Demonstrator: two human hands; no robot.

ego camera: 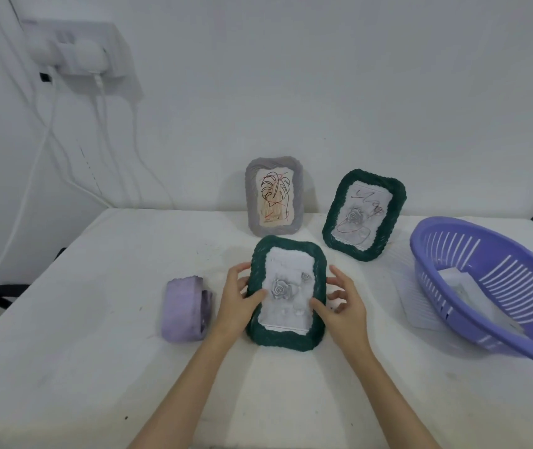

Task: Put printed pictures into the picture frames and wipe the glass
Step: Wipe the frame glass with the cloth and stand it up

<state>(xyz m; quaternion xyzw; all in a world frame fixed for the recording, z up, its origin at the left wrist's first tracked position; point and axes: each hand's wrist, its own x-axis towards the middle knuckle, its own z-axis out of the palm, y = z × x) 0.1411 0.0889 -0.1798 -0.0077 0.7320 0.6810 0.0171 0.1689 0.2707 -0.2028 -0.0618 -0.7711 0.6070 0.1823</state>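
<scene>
A dark green picture frame (pixel 286 337) with a grey rose print sits in front of me on the white table. My left hand (pixel 237 298) holds its left edge, thumb over the front and fingers behind. My right hand (pixel 342 303) holds its right edge the same way. A grey frame (pixel 252 196) with a leaf drawing stands at the back against the wall. A second green frame (pixel 333 218) with a rose print stands to its right. A folded lilac cloth (pixel 184 307) lies left of my left hand.
A purple slotted plastic basket (pixel 498 286) sits at the right with white paper (pixel 465 286) inside it. A wall socket (pixel 74 50) with white cables hangs at the upper left. The table's left edge (pixel 32 286) runs diagonally.
</scene>
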